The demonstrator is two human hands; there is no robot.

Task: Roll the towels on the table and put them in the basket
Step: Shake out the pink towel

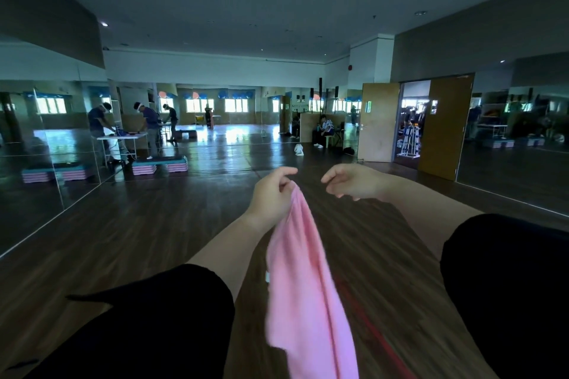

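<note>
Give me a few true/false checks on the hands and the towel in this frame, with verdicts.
1. The left hand pinches the pink towel by its top end. True.
2. The right hand grips the towel too. False: it is apart from the towel, with its fingers loosely curled and holding nothing.
3. The towel is rolled into a tight roll. False: it hangs loose and unrolled below the left hand.
4. The wooden door at the right of the room stands open. True.
</note>
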